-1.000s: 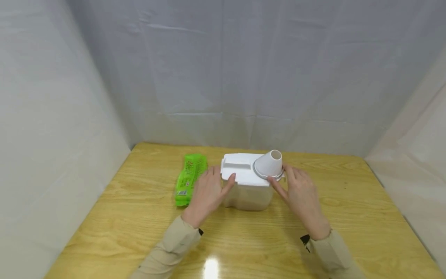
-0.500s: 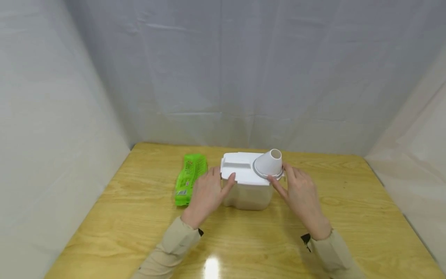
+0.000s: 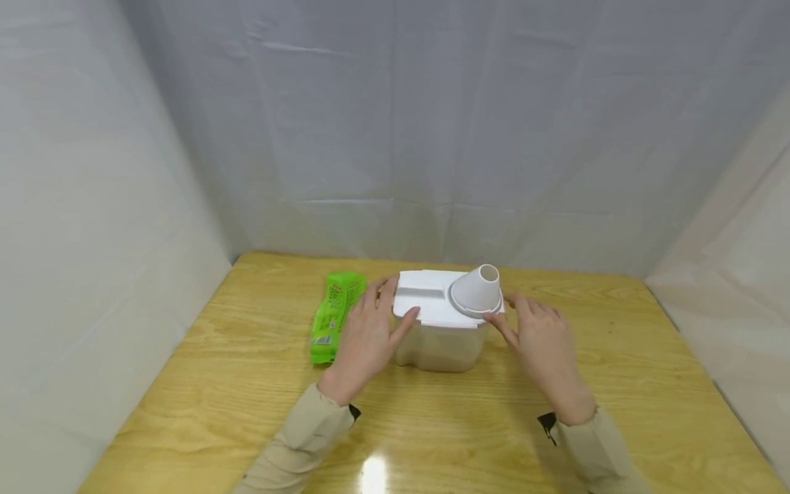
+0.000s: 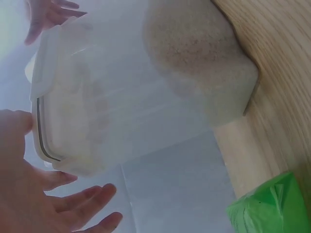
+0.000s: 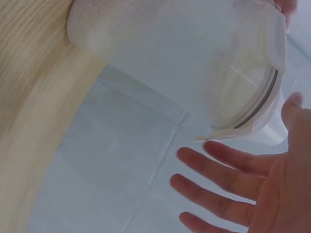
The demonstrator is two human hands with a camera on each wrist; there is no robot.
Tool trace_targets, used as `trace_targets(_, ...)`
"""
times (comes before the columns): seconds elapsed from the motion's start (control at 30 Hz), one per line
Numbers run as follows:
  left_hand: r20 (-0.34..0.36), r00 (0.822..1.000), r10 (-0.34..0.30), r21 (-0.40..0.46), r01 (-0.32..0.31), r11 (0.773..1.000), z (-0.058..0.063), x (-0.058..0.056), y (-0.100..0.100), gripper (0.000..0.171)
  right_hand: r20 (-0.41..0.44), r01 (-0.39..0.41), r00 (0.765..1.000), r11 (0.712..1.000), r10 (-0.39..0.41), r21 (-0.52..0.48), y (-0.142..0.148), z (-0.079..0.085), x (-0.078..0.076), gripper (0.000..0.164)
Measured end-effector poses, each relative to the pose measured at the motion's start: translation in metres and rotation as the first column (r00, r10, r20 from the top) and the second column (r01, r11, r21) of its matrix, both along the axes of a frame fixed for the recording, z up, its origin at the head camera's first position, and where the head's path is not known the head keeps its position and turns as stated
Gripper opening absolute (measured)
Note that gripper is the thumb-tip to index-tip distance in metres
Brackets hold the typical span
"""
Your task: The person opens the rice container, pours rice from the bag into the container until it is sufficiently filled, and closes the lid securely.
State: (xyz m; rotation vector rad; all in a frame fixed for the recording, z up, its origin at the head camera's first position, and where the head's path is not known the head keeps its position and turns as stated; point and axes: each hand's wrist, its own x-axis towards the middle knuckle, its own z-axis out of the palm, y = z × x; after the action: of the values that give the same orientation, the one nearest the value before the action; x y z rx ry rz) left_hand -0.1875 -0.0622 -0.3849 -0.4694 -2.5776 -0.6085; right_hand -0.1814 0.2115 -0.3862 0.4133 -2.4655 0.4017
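Note:
A translucent plastic storage container (image 3: 441, 348) stands upright on the table, with pale grain-like contents low inside. Its white lid (image 3: 426, 312) has a recessed slot on the left and a white cone-shaped piece (image 3: 475, 291) with a grey rim on the right. My left hand (image 3: 364, 336) is at the lid's left end, thumb on the near edge and a finger (image 4: 53, 180) by the side clip, the others spread. At the right end, my right hand (image 3: 546, 346) has its thumb near the cone's base; its fingers (image 5: 221, 170) are extended and spread below the lid's clip.
A green printed packet (image 3: 336, 315) lies left of the container, partly behind my left hand. The wooden table (image 3: 444, 439) ends at the back before a pale grey sheet (image 3: 370, 137), with more sheeting at both sides.
My right hand has shifted slightly right, its thumb drawing back from the cone's base. My left fingers have lifted up at the lid's left end. The container has barely moved.

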Motion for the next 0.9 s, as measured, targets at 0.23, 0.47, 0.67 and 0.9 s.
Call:
trace_targets(0.23,0.062,0.994,-0.088,0.034,0.086,0.996,-0.005,-0.001,0.0,0.076,0.044,0.038,0.998,0.998,-0.041,0.059,0.001,-0.004,0.002,0.06)
trace_targets(0.47,0.054,0.99,-0.134,0.067,0.13,0.989,-0.016,0.0,0.002,0.096,0.005,-0.003,1.0,1.0,0.002,0.027,0.0,-0.01,-0.002,0.079)
trace_targets(0.67,0.071,0.991,-0.109,0.082,0.103,0.991,-0.02,0.003,0.004,0.109,0.073,-0.017,0.997,1.0,0.016,0.017,-0.004,-0.012,-0.001,0.068)
trace_targets(0.9,0.01,0.995,-0.096,0.006,0.096,0.995,-0.017,0.002,0.003,0.113,0.079,-0.047,0.996,0.999,0.049,-0.025,-0.008,-0.013,-0.001,0.053)
